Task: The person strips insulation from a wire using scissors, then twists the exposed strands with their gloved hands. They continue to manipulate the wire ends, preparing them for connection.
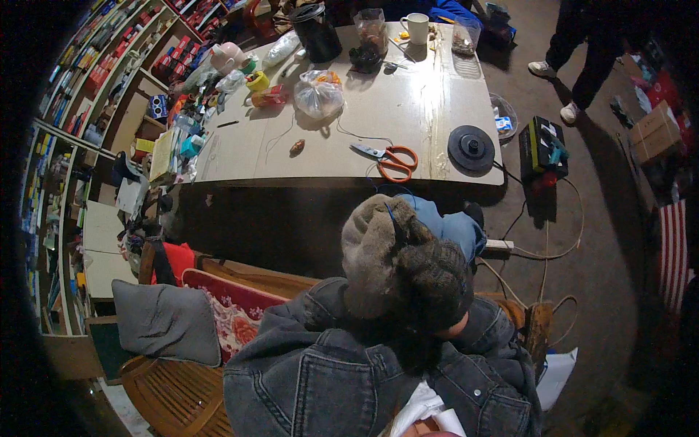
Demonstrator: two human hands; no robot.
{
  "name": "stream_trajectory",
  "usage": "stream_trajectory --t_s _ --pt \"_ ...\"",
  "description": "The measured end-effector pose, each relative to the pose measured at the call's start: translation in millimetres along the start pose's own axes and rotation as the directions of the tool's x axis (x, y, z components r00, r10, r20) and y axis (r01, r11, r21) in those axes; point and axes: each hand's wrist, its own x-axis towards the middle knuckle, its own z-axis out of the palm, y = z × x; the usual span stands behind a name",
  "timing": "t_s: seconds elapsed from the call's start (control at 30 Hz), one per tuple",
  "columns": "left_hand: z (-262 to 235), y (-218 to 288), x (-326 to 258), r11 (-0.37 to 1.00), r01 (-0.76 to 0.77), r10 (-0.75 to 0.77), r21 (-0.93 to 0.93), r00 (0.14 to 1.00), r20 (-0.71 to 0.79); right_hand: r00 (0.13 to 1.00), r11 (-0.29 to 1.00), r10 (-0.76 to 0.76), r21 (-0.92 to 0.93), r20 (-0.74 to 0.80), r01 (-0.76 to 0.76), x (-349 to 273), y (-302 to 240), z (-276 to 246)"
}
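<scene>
A grey-brown fuzzy piece (373,229), soft and rounded like a knitted or fleece item, sits at the end of my left denim sleeve (320,306) and hides my left hand. Against it lies a darker fuzzy part (437,277); whether the two are one item I cannot tell. A strip of skin of my right hand (455,328) shows below the dark part, its fingers hidden. Blue thread (391,213) runs at the grey piece toward the table's front edge. Nearby on the table lie scissors (386,156) with orange handles, blades pointing left.
The pale table (255,160) carries a plastic bag (318,95), a white mug (416,28), a black container (315,33) and a round black kettle base (471,149) with a cord. Shelves stand left. Beside me is a wooden chair (175,397) with a grey cushion (166,320). Another person (582,65) stands at the far right.
</scene>
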Motion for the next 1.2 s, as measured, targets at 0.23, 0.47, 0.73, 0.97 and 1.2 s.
stream_trajectory --t_s 0.23,0.47,0.73,0.97,1.2 --pt "-6 -2 6 0.985 0.067 -0.058 -0.160 0.996 0.062 0.996 0.998 -0.064 -0.029 -0.064 0.062 -7 3 1" --pt "-12 -15 3 0.993 0.055 -0.058 -0.103 0.998 -0.024 1.000 0.998 -0.011 -0.064 0.018 0.013 -7 3 -3" --pt "-13 -10 8 0.826 -0.157 0.178 0.542 0.984 0.014 0.985 0.982 0.084 -0.180 0.148 -0.057 3 -8 -2" --pt "-6 -1 16 0.989 -0.007 0.008 0.146 1.000 -0.002 0.974 0.974 0.193 -0.142 0.118 -0.175 3 -6 -1" --pt "-28 4 31 0.951 0.011 -0.047 0.308 0.993 0.110 0.893 0.939 -0.062 -0.328 -0.447 -0.099 6 25 6"
